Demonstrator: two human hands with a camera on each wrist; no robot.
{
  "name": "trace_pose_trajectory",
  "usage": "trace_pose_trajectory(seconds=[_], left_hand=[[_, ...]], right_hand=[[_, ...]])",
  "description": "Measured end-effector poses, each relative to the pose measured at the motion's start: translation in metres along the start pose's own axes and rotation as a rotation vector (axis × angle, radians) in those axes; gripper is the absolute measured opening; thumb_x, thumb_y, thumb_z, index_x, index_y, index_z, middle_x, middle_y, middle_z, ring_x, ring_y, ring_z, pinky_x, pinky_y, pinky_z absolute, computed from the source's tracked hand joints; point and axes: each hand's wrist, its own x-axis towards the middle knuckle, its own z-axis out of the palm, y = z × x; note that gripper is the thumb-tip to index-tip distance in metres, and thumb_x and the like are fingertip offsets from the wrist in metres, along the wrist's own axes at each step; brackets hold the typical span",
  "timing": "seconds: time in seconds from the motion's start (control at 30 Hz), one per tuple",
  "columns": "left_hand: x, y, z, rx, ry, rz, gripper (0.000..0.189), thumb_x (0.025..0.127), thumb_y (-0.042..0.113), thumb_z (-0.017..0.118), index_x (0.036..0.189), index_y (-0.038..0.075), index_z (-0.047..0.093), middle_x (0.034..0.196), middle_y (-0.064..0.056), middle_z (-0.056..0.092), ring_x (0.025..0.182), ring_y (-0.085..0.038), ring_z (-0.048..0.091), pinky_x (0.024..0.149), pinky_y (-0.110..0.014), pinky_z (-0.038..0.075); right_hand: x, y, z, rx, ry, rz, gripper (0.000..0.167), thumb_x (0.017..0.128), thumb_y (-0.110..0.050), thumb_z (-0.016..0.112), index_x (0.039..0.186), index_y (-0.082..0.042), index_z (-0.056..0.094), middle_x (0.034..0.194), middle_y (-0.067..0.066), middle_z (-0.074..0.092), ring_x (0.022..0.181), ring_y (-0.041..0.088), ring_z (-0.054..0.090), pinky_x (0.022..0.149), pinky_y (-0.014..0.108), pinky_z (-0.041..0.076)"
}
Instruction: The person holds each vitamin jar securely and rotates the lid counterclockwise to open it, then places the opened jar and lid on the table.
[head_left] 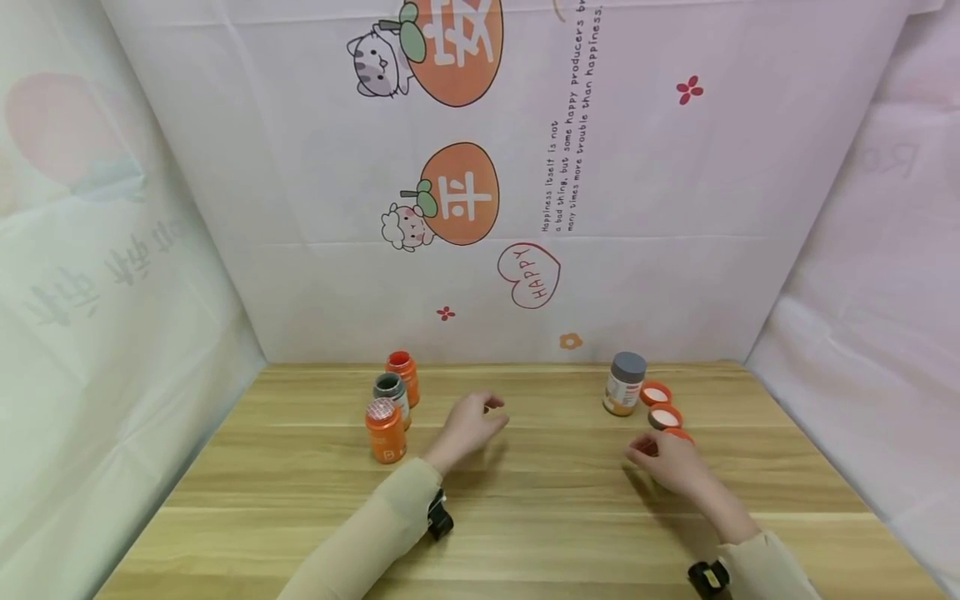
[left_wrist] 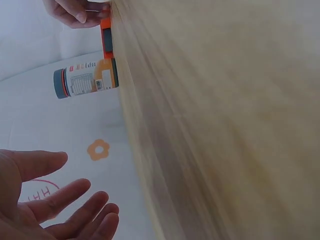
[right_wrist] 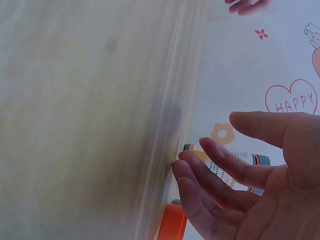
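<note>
My left hand hovers over the middle of the table with loosely bent fingers and holds nothing. In the left wrist view that same hand has its thumb apart from its fingers. My right hand is just in front of the nearest orange lid, partly covering it; whether they touch I cannot tell. Its fingers are relaxed, with nothing between them in the right wrist view. Behind that lid lie a grey-and-orange lid and another orange lid. A grey-capped jar stands upright beside them.
Left of my left hand stand three lidless jars in a row: an orange jar with a shiny, patterned top, a grey jar, and another orange jar. A printed white cloth hangs behind the wooden table.
</note>
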Motion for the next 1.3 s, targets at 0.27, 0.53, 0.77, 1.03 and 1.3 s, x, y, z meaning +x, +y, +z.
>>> trace_pose_trajectory(seconds=[0.27, 0.53, 0.77, 1.03, 1.3], left_hand=[[0.023, 0.008, 0.019, -0.017, -0.052, 0.024, 0.036, 0.088, 0.025, 0.066, 0.118, 0.006, 0.063, 0.118, -0.009, 0.063, 0.111, -0.029, 0.058, 0.09, -0.04, 0.048], [0.04, 0.019, 0.036, -0.043, -0.097, 0.032, 0.036, 0.088, 0.028, 0.065, 0.119, 0.009, 0.062, 0.121, -0.009, 0.062, 0.109, -0.028, 0.061, 0.088, -0.038, 0.05], [0.054, 0.027, 0.05, -0.061, -0.11, 0.022, 0.036, 0.089, 0.027, 0.065, 0.12, 0.009, 0.062, 0.121, -0.009, 0.062, 0.112, -0.028, 0.058, 0.09, -0.037, 0.048], [0.069, 0.036, 0.065, -0.031, -0.12, 0.034, 0.037, 0.087, 0.025, 0.067, 0.119, 0.008, 0.062, 0.119, -0.008, 0.063, 0.109, -0.024, 0.059, 0.089, -0.035, 0.049], [0.083, 0.047, 0.085, -0.041, -0.135, 0.033, 0.038, 0.088, 0.026, 0.067, 0.121, 0.009, 0.061, 0.12, -0.007, 0.063, 0.108, -0.022, 0.059, 0.088, -0.033, 0.049]], right_hand=[[0.001, -0.004, -0.001, 0.008, -0.013, 0.017, 0.026, 0.091, -0.026, 0.062, 0.1, -0.002, 0.065, 0.09, 0.005, 0.067, 0.085, 0.02, 0.062, 0.071, 0.037, 0.051], [0.004, -0.004, -0.001, 0.007, -0.028, 0.026, 0.028, 0.091, -0.029, 0.062, 0.101, -0.003, 0.064, 0.091, 0.004, 0.067, 0.086, 0.02, 0.062, 0.073, 0.039, 0.051], [0.007, -0.006, -0.001, 0.019, -0.035, 0.047, 0.029, 0.091, -0.03, 0.061, 0.102, -0.004, 0.064, 0.093, 0.005, 0.067, 0.088, 0.021, 0.062, 0.074, 0.04, 0.051], [0.006, -0.007, -0.001, 0.035, -0.038, 0.054, 0.028, 0.091, -0.028, 0.061, 0.102, -0.003, 0.063, 0.092, 0.005, 0.067, 0.088, 0.022, 0.062, 0.072, 0.039, 0.051], [0.006, -0.006, -0.003, 0.042, -0.043, 0.074, 0.026, 0.091, -0.027, 0.061, 0.102, -0.003, 0.063, 0.092, 0.005, 0.067, 0.087, 0.021, 0.062, 0.072, 0.038, 0.051]])
